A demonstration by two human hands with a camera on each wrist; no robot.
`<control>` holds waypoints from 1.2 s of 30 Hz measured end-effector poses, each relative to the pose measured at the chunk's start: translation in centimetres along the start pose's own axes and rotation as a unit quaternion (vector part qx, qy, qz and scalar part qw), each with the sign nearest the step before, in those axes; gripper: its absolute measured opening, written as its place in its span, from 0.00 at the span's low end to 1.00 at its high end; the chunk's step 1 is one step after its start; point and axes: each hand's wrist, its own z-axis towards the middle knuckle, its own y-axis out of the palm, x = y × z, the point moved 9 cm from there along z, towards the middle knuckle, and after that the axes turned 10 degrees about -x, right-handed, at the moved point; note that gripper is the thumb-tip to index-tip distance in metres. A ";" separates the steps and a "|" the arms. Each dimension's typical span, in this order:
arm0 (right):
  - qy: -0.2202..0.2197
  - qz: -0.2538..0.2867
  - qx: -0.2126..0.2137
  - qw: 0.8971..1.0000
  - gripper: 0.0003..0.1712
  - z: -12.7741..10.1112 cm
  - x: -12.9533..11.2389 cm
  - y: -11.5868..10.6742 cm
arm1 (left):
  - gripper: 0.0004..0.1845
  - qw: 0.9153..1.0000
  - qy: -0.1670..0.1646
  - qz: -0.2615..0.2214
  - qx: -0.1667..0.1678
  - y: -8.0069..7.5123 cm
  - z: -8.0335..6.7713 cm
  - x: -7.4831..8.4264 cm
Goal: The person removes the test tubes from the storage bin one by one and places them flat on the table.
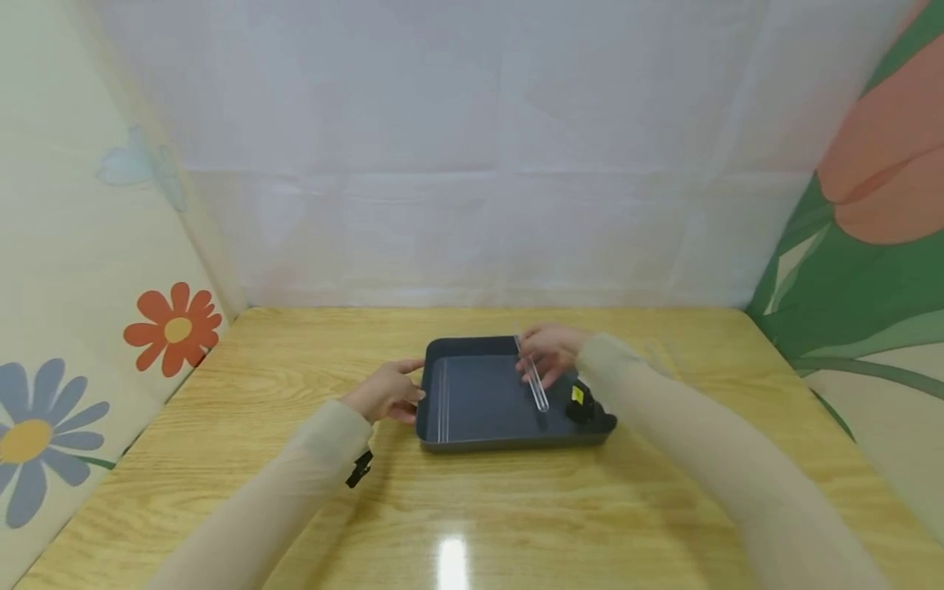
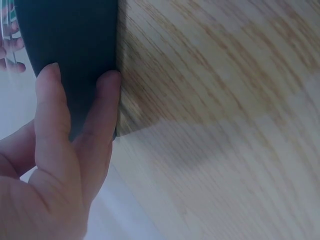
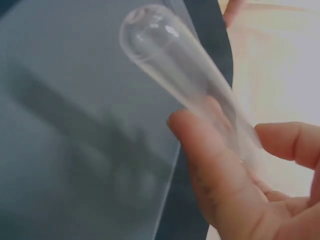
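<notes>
White backdrop point(image 1: 472, 164), wooden table point(image 1: 560, 508), dark tray point(image 1: 479, 401) partly behind right sleeve point(image 1: 686, 434)

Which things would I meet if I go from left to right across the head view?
Blue-grey flower, red flower, left grip, tray's left wall, test tube, black device with yellow label, pink tulip.

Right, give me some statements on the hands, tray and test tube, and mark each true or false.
1. The right hand holds a clear test tube. True.
2. The left hand grips the test tube too. False: its fingers touch the outer wall of the dark rectangular tray.
3. The test tube's rounded end is above the tray. True.
4. The tray stands on a white tablecloth. False: under it is a wood-grain tabletop.
</notes>
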 end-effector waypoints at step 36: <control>-0.039 0.032 -0.022 0.998 0.31 -3.8 1.8 -3.6 | 0.38 1.000 -0.009 -0.004 0.010 0.1 0.2 0.0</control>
